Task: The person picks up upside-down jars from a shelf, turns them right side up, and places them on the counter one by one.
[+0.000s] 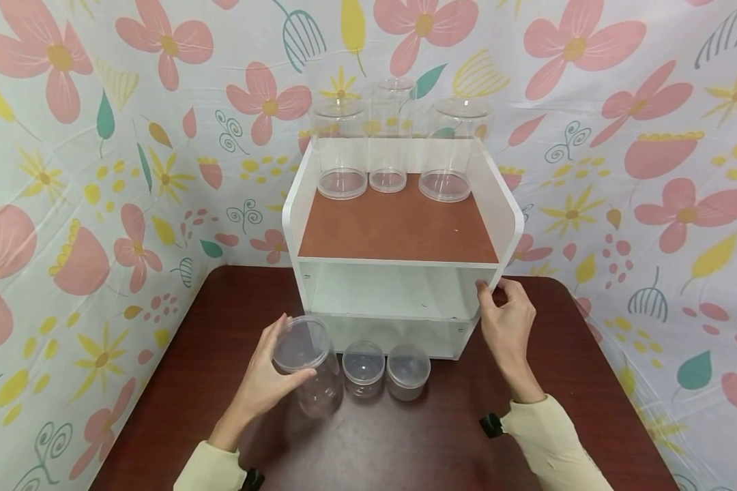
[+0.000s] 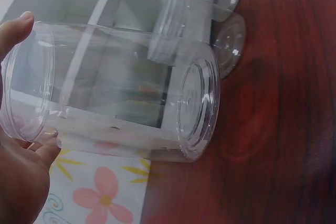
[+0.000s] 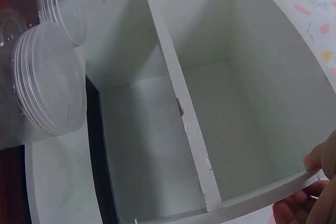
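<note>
Now the left hand (image 1: 267,382) wraps its fingers round a big clear jar (image 1: 310,365) on the brown table (image 1: 405,443), by two small jars (image 1: 385,370); the right hand (image 1: 508,320) pinches the side edge of the white shelf (image 1: 399,273).

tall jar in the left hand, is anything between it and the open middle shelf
Nothing visible blocks it. The left hand grips the tall jar just in front of the shelf unit; two short jars sit to its right, and the middle shelf looks unobstructed.
</note>
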{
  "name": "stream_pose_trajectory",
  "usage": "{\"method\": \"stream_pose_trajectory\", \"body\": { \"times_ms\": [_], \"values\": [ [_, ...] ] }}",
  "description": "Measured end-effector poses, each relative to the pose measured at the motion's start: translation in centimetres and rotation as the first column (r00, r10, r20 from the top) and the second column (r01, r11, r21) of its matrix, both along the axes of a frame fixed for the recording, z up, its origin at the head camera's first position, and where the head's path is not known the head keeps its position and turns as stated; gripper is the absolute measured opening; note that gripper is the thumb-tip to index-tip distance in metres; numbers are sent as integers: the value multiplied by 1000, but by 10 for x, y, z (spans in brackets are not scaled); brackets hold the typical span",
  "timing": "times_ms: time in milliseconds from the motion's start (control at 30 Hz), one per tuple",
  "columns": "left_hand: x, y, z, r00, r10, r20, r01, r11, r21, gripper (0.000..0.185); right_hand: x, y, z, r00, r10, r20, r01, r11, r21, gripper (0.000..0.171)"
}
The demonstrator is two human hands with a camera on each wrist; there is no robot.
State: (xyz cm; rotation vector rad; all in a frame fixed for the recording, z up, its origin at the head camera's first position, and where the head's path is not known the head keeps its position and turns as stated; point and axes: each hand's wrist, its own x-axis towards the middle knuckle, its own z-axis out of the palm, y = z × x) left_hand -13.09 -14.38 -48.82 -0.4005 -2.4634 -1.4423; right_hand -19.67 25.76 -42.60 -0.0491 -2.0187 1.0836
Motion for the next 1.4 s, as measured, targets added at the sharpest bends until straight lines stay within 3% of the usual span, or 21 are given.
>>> {"method": "stream_pose_trajectory", "body": {
  "times_ms": [500,967,1400],
  "values": [
    [-9,8,-22,1000,24,17,-24,1000,-13,109,1,1,0,1000,6,13,-6,1000,-1,17],
    [-11,10,-30,997,34,65,-32,999,-21,109,2,1,0,1000,17,13,-17,1000,-3,19],
    [-16,12,-36,1000,14,17,-14,1000,-18,112,2,0,2,1000,16,11,-16,1000,-7,18]
  ]
}}
